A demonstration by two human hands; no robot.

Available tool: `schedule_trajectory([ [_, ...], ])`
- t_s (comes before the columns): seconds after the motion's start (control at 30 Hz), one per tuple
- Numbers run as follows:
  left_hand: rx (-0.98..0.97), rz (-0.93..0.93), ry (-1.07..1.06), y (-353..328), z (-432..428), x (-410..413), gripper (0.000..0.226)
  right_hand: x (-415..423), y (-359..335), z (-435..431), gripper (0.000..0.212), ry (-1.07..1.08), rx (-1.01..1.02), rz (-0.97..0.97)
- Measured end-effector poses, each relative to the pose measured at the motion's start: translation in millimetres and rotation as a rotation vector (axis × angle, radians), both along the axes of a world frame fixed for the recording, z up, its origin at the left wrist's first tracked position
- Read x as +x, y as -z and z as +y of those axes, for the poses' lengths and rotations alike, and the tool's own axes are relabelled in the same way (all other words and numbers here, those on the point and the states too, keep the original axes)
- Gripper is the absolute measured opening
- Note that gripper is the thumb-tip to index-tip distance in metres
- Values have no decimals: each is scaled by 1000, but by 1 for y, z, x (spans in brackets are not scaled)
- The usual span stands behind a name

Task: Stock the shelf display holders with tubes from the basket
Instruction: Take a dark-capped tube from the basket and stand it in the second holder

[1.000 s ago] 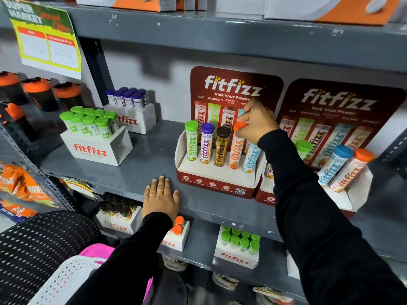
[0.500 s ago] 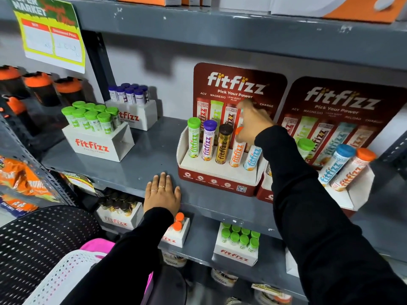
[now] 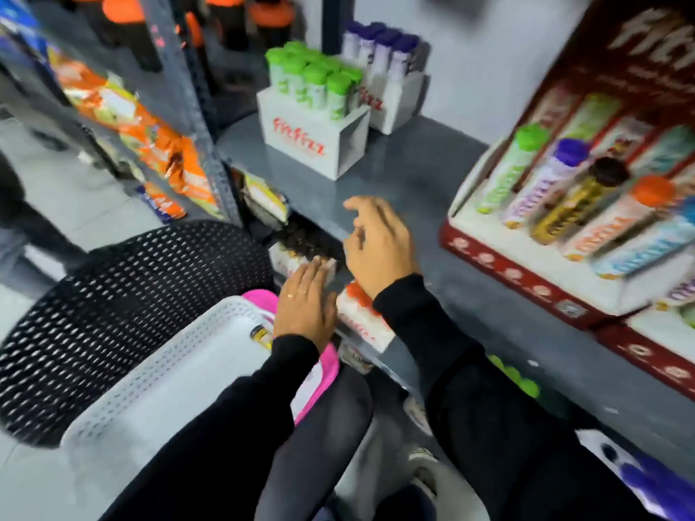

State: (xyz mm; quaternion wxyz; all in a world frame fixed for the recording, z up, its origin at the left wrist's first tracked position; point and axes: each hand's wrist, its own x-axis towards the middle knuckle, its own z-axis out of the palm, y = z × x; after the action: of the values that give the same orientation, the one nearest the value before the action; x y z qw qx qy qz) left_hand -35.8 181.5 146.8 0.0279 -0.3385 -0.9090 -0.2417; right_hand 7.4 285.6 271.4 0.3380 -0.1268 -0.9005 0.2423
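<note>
Red holder (image 3: 534, 291) right of fingers: five tubes (image 3: 571, 204) seated. Right hand (image 3: 380, 246) loosely spread, empty. Left hand (image 3: 306, 306) flat, empty, beside basket (image 3: 169, 370). One tube (image 3: 261, 335) visible in basket, just left of left fingers; more stocking likely left.

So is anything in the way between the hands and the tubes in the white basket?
Nothing visible blocks them. The left hand is over the far rim of the white basket, right beside a tube lying inside. The right hand is empty, fingers loosely spread, above the grey shelf edge. The basket is open-topped.
</note>
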Motion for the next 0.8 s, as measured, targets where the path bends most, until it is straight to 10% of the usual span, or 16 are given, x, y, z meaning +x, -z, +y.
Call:
schedule_trajectory([
  [0.4,-348,-364,-463,157,-153,27,54,-84,192,-118,43,-373,33,-1098],
  [0.8,-440,-297,-460,184,-163,37,66,-98,233,-151,30,-287,373,-1187],
])
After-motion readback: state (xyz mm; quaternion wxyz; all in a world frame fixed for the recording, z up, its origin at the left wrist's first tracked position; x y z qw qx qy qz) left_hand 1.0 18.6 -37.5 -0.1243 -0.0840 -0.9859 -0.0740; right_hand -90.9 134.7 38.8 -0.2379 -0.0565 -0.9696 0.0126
